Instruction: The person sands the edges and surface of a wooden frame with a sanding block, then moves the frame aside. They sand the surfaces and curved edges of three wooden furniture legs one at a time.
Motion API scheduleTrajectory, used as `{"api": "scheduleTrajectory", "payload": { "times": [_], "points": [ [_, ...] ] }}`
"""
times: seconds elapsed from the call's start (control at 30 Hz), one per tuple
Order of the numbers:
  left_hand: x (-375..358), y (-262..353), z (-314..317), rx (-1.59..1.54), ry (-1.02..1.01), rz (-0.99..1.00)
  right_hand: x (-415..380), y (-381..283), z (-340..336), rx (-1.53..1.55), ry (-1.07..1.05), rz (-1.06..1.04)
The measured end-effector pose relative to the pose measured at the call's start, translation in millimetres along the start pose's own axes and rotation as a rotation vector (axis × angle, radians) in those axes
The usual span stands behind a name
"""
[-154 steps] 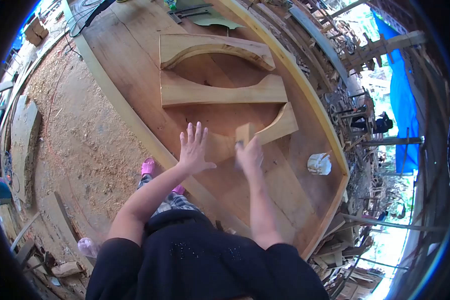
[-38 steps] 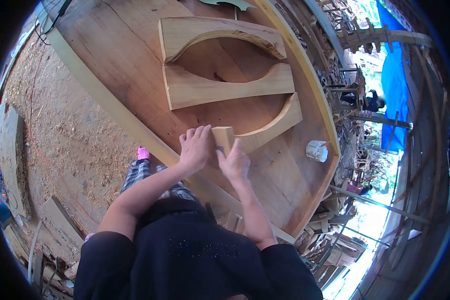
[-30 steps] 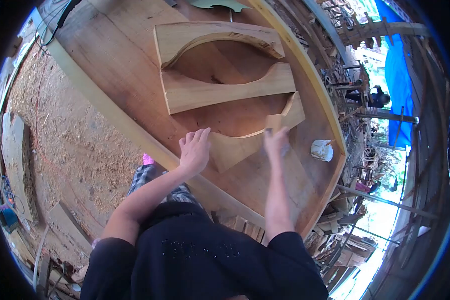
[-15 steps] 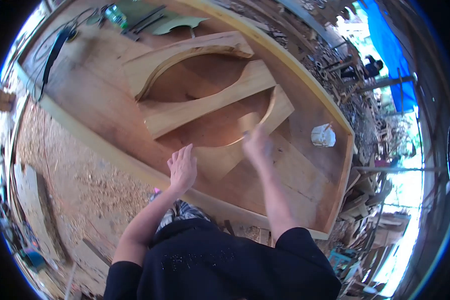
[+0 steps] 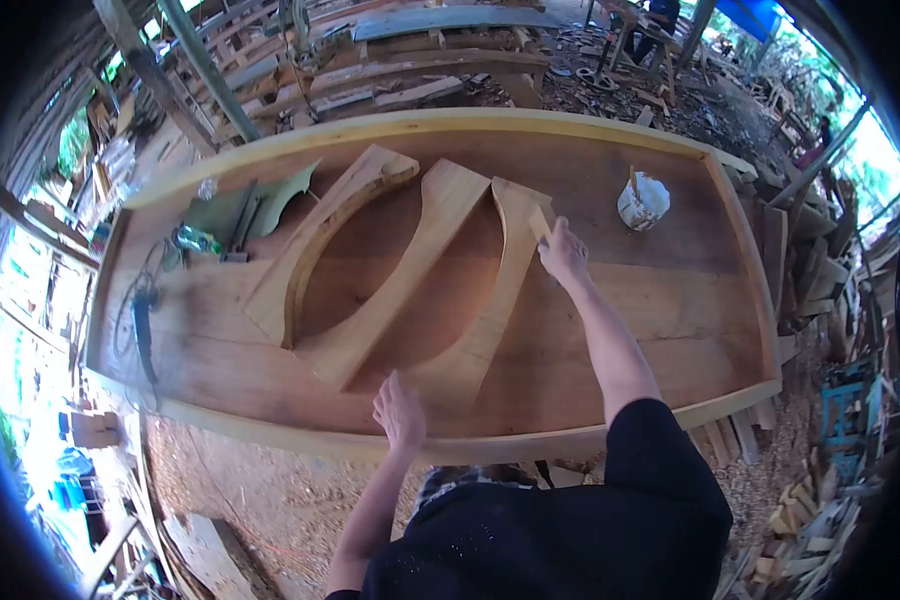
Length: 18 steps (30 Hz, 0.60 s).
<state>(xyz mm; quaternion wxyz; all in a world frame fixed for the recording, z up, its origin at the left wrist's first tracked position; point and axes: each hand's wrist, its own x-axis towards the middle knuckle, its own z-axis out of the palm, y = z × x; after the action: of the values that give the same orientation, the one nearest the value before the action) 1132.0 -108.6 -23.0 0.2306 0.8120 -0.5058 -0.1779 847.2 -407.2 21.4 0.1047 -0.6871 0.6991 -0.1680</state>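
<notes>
Three curved wooden pieces lie side by side in a shallow wooden tray-like panel [image 5: 670,345]: a left one [image 5: 315,235], a middle one [image 5: 410,265] and a right one [image 5: 510,265]. My right hand [image 5: 566,252] is closed on a small flat tan block [image 5: 542,222] at the upper end of the right piece. Near the lower end of that piece, my left hand [image 5: 400,412] has its fingers apart and holds nothing. Whether its fingertips touch the wood cannot be made out.
A white tub [image 5: 643,201] with a stick stands at the back right of the panel. At the left lie a black tool with a cable [image 5: 142,335], a plastic bottle [image 5: 196,239] and dark bars [image 5: 246,215]. A person [image 5: 656,25] is far behind.
The view has turned and shifted. My right hand has moved with the block from the inner curve of the right piece to its upper end. My left hand stays near the lower end.
</notes>
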Motion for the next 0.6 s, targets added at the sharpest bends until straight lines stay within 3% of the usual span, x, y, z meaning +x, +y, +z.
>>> {"api": "scheduleTrajectory", "payload": {
  "times": [0.1, 0.17, 0.27, 0.33, 0.47, 0.6],
  "points": [
    [0.4, 7.1, 1.3, 0.097, 0.076, 0.115, -65.0, 19.3, -6.4, 0.045, 0.01, 0.013],
    [0.9, 16.3, 1.4, 0.193, 0.054, 0.334, -114.3, 38.5, -3.8, 0.037, -0.066, 0.037],
    [9.3, 39.4, 21.9, 0.193, -0.053, 0.476, -163.5, 47.7, -17.8, -0.012, -0.131, 0.12],
    [16.9, 66.0, 34.9, 0.238, -0.129, 0.635, -179.9, 55.4, -23.0, -0.034, -0.301, 0.157],
    [24.8, 99.9, 70.4, 0.312, -0.209, 0.705, -177.1, 58.1, -27.7, 0.017, -0.288, 0.176],
    [23.8, 101.0, 78.8, 0.437, -0.118, 0.678, -179.4, 61.3, -29.5, 0.04, -0.243, 0.179]
  ]
}}
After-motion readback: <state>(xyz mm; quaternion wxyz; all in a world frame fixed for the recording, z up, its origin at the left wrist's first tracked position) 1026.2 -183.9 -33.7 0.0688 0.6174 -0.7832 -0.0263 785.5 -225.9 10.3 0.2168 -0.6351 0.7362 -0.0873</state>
